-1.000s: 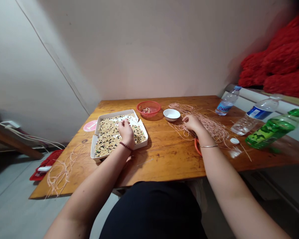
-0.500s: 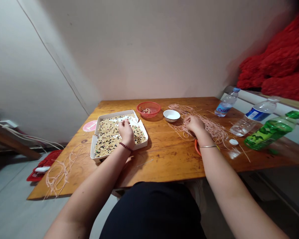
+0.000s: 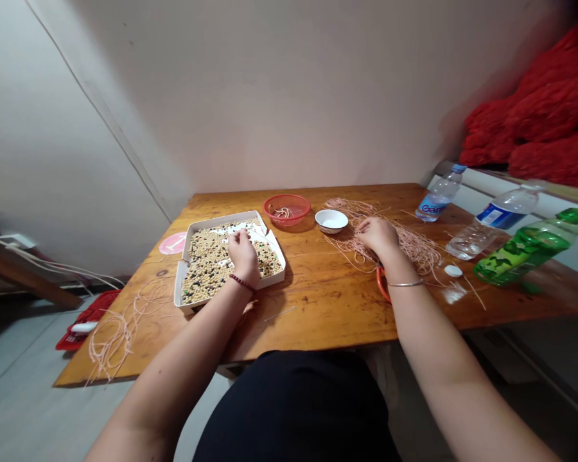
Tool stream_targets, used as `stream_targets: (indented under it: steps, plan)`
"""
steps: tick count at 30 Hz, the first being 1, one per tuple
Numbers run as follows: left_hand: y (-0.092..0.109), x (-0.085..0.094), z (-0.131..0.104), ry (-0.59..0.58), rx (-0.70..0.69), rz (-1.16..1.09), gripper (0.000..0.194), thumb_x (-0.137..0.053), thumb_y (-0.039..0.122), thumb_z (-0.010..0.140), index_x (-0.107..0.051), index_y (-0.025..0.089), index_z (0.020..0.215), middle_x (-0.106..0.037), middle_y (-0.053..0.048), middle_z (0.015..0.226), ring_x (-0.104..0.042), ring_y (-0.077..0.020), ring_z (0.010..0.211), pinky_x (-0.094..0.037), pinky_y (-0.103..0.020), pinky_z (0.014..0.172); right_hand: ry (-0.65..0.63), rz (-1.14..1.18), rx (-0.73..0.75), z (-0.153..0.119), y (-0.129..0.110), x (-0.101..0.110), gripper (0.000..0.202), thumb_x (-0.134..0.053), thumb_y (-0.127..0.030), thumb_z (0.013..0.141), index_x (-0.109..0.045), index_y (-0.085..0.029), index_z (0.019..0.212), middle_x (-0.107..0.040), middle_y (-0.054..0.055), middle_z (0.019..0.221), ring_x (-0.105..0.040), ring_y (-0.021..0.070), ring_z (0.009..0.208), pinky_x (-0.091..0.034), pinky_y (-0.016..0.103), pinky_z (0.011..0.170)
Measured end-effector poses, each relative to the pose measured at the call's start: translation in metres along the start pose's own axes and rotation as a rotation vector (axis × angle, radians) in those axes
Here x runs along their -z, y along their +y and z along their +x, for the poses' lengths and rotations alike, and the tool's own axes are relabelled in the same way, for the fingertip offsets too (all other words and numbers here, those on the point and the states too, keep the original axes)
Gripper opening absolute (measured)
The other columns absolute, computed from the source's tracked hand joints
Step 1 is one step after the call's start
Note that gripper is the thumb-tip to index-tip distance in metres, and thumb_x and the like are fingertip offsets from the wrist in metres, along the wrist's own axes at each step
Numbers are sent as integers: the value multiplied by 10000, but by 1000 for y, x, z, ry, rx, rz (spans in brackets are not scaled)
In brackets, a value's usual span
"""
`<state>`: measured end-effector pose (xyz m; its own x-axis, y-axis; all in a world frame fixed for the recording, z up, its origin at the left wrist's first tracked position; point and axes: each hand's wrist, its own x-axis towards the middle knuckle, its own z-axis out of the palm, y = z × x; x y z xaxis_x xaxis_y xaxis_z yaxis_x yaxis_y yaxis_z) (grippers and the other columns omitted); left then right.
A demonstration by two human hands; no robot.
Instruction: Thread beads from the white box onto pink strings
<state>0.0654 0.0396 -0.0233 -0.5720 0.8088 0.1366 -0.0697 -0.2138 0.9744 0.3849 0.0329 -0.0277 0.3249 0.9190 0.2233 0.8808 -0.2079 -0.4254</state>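
Over the white tray (image 3: 266, 280) of small beige and dark beads (image 3: 207, 256), my left hand (image 3: 243, 251) is closed in a pinch. What its fingertips hold is too small to make out; a thin line shows near them. My right hand (image 3: 378, 236) is closed at the left edge of a tangled heap of pink cord (image 3: 417, 247), fingertips pinched on cord. Below its wrist, scissors with an orange handle (image 3: 381, 284) are partly hidden. A white bowl (image 3: 332, 221) stands just left of the right hand.
A red basket (image 3: 287, 210) with pieces of cord stands at the back. Several bottles, including a green one (image 3: 530, 250), and a white cap (image 3: 453, 271) are at the right. Loose cord (image 3: 118, 340) lies at the left edge. A needle-like thin rod (image 3: 280, 314) lies in front.
My right hand has shifted slightly upward at the cord heap, its fingers still pinched. My left hand has stayed over the tray. The view has tilted slightly.
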Motion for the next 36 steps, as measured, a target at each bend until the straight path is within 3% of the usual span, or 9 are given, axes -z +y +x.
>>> stream_targets:
  steps: [19, 36]
  plan:
    - [-2, 2, 2, -19, -15, 7, 95, -484, 225, 812, -534, 148, 786, -522, 6, 753, -474, -103, 700, -378, -223, 693, 102, -27, -119, -3, -10, 5, 211, -606, -212, 657, -704, -276, 832, -702, 32, 865, -611, 216, 775, -430, 297, 650]
    - [-2, 0, 0, -21, 9, 24, 122, -480, 250, 825, -542, 150, 790, -526, 6, 737, -480, -107, 677, -382, -230, 675, -5, -129, -147, -3, -9, -1, 253, -632, -163, 658, -729, -275, 864, -692, 75, 965, -623, 247, 883, -449, 346, 729]
